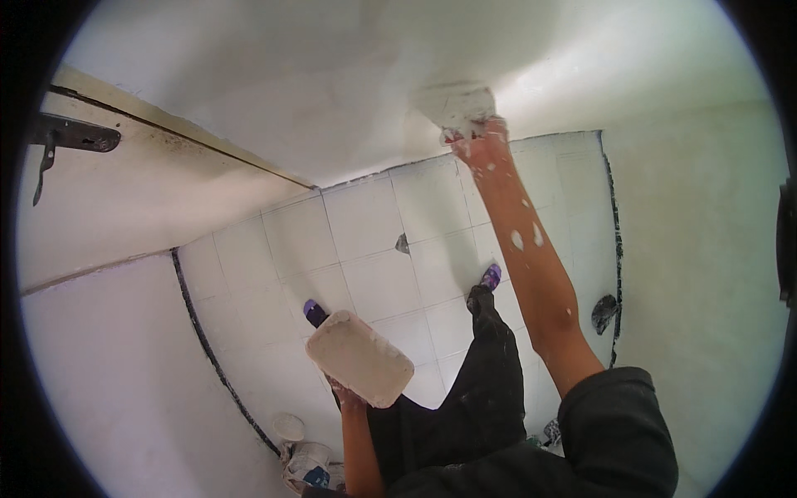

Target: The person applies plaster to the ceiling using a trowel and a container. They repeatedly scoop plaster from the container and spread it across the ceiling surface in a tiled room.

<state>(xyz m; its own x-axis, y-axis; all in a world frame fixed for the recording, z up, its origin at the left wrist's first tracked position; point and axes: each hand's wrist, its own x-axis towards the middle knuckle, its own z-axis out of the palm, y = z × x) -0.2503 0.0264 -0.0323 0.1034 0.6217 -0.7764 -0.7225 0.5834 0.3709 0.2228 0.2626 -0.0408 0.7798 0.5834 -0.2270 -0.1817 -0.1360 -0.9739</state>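
Note:
At the wall ahead my right hand (pixel 480 143) is closed on a wide putty knife (pixel 457 106). The blade is smeared with white and lies at the wall surface (pixel 290 91); the handle is mostly hidden by my fingers. White splashes spot my right forearm. Lower down, in front of my legs, my left hand (pixel 347 393) grips a pale rectangular plastic tub (pixel 359 358) by its near left side. Most of that hand's fingers are behind the tub. From here I cannot tell how much the tub contains.
A door (pixel 124 183) with a dark lever handle (pixel 79 137) stands at the left. White tiles (pixel 365 216) cover the floor, with a dark patch (pixel 403 243). At lower left are a white bucket (pixel 307 465) and a round lid (pixel 288 427). A dark round object (pixel 605 311) lies by the right wall.

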